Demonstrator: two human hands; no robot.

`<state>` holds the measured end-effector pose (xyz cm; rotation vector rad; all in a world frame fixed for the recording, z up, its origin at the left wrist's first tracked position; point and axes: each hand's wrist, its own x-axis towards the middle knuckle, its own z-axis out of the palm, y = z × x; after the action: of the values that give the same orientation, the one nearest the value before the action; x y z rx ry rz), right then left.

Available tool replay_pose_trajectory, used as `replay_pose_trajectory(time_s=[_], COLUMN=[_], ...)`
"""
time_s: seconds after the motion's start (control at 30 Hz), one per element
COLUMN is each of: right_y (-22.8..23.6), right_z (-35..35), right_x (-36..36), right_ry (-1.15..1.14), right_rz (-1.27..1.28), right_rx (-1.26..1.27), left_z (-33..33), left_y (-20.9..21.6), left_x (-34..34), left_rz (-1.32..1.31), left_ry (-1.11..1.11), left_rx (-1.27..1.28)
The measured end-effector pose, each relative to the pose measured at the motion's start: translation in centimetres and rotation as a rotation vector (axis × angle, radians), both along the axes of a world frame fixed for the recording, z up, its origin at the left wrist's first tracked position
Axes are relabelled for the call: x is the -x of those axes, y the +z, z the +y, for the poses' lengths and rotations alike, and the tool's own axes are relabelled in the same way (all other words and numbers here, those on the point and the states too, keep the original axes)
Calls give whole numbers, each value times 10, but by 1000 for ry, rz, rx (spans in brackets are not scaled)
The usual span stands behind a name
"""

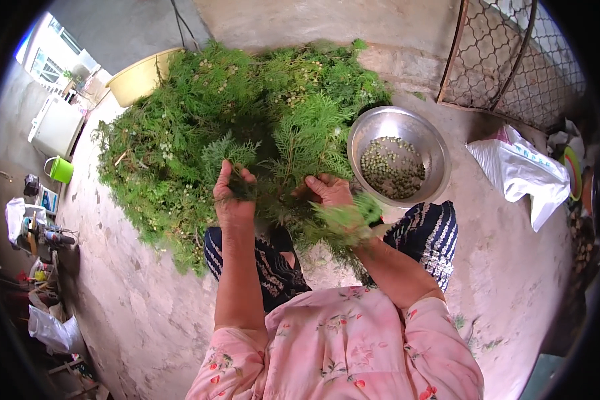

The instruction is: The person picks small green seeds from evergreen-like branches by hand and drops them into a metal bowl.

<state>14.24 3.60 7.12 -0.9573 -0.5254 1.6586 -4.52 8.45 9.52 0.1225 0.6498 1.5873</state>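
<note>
- Left hand (236, 208), loosely curled, pinches a sprig (225, 155); right hand (335, 192) closes on a leafy branch (308, 219), fingertips partly hidden.
- Both work at the near edge of the green pile (150, 143).
- Best to grip close to the stem and pull gently.
- Metal bowl (435, 148) of green cones (385, 160) sits just right.
- Loose leaves (348, 219) cover the right wrist, getting in the way.

Yellow tub (137, 79) partly hidden behind piled greenery (163, 133), sprig (345, 219) by the right hand (335, 193) blurred
</note>
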Motion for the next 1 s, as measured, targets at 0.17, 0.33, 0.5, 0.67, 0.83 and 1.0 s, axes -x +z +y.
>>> replay_pose_trajectory(time_s=[0.17,0.33,0.5,0.67,0.83,1.0], right_y=[-82,-95,-64,-68,-96,-112], right_z=[8,-10,-32,-48,-66,-62], right_x=[10,5,22,20,12,-5], right_ry=[-303,-215,-101,-121,-60,-147], right_rz=[-263,-506,140,-327,-214,-509], right_rx=[-332,-261,-201,-164,-362,-346], left_z=[-40,-88,-86,-71,-79,-79], left_y=[-14,46,6,-57,-40,-53], left_x=[5,-35,-65,-62,-72,-72], left_rz=[508,1640,1713,2018,814,829], left_ry=[502,451,-287,40,-323,-415], left_rx=[155,-668,-690,-497,-222,-247])
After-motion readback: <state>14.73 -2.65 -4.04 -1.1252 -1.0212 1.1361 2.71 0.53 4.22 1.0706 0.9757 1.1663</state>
